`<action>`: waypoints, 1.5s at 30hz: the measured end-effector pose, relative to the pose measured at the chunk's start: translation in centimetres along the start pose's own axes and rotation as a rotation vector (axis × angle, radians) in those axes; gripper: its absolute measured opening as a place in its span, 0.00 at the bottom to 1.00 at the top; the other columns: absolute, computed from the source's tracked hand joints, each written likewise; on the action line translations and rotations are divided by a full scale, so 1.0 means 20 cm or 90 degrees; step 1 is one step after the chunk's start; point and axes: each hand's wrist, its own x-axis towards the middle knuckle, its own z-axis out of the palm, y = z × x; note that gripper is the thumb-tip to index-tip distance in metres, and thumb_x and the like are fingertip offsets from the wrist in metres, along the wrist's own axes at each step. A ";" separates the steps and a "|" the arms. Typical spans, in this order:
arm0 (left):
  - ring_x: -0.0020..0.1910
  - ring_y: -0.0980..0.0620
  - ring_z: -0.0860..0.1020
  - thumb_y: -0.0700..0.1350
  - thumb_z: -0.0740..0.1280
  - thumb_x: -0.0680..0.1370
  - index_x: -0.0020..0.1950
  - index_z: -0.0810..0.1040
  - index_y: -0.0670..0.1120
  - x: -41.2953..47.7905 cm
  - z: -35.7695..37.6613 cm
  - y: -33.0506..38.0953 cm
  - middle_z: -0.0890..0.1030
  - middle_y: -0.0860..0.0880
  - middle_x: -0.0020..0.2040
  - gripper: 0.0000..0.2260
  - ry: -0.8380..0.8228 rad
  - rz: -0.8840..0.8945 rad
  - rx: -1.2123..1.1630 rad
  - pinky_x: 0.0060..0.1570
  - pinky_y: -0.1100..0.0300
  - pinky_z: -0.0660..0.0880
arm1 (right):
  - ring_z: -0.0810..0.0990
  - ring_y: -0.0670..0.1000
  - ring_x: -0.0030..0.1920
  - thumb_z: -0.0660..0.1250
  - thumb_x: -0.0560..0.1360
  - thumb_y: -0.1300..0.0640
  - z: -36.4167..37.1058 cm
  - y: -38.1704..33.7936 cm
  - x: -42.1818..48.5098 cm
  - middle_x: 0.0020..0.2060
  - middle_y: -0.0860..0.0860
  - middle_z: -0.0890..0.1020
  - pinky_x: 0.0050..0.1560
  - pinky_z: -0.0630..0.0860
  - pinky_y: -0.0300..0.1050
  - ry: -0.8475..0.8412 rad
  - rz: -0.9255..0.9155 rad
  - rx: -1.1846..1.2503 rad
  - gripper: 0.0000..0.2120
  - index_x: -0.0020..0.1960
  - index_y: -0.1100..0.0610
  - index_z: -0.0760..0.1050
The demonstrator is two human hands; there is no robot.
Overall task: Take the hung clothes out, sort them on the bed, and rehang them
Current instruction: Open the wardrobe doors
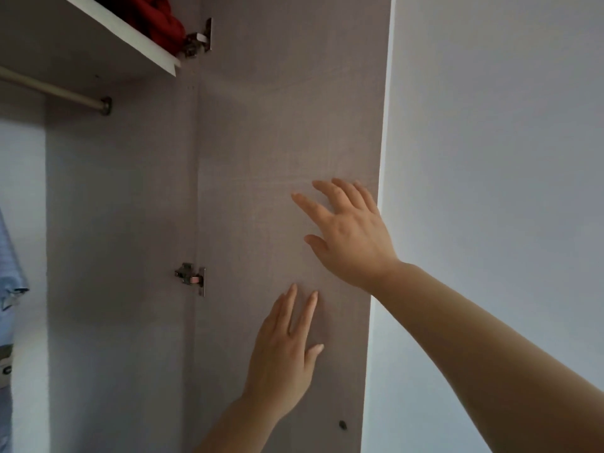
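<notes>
Neither hand grasps anything: the right hand (349, 237) is spread with straight fingers against the inner face of the open wardrobe door (277, 125), near its free edge, and the left hand (284, 351) lies flat below it, fingers pointing up. Whether the palms actually press the panel cannot be told. A pale blue garment (8, 266), the only hung clothing in view, shows at the wardrobe's far left edge, well apart from both hands. Above it the hanging rail (55, 89) runs under a white shelf (130, 31) bearing bunched red fabric (160, 18). Two metal hinges (191, 277) fix the door. Both forearms reach up from the lower right, past a plain wall (490, 158).
</notes>
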 end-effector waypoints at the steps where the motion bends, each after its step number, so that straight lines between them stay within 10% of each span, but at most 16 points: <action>1: 0.64 0.42 0.73 0.55 0.75 0.66 0.73 0.61 0.48 0.03 0.02 -0.02 0.69 0.41 0.70 0.41 0.000 -0.003 0.008 0.57 0.53 0.72 | 0.65 0.63 0.69 0.70 0.71 0.52 0.04 0.02 0.00 0.68 0.58 0.70 0.71 0.53 0.58 0.000 0.002 -0.011 0.28 0.70 0.51 0.68; 20: 0.70 0.41 0.62 0.54 0.78 0.62 0.73 0.62 0.51 0.36 0.55 -0.28 0.64 0.43 0.73 0.44 0.073 0.069 0.082 0.65 0.42 0.65 | 0.58 0.58 0.73 0.53 0.75 0.47 0.69 0.38 -0.06 0.71 0.54 0.66 0.73 0.49 0.57 0.001 0.083 -0.076 0.25 0.71 0.50 0.66; 32: 0.74 0.42 0.56 0.53 0.71 0.68 0.75 0.54 0.55 0.36 0.57 -0.29 0.55 0.46 0.76 0.40 0.043 0.051 0.142 0.68 0.41 0.57 | 0.66 0.60 0.70 0.64 0.75 0.52 0.84 0.40 -0.08 0.67 0.57 0.72 0.70 0.55 0.60 0.214 0.065 -0.026 0.19 0.65 0.53 0.74; 45: 0.68 0.46 0.63 0.55 0.57 0.73 0.70 0.64 0.52 0.19 0.21 -0.38 0.66 0.46 0.71 0.25 0.009 -0.148 0.346 0.64 0.47 0.67 | 0.69 0.60 0.63 0.65 0.68 0.59 0.87 0.06 -0.09 0.60 0.59 0.76 0.67 0.61 0.61 0.199 -0.023 0.342 0.20 0.60 0.59 0.76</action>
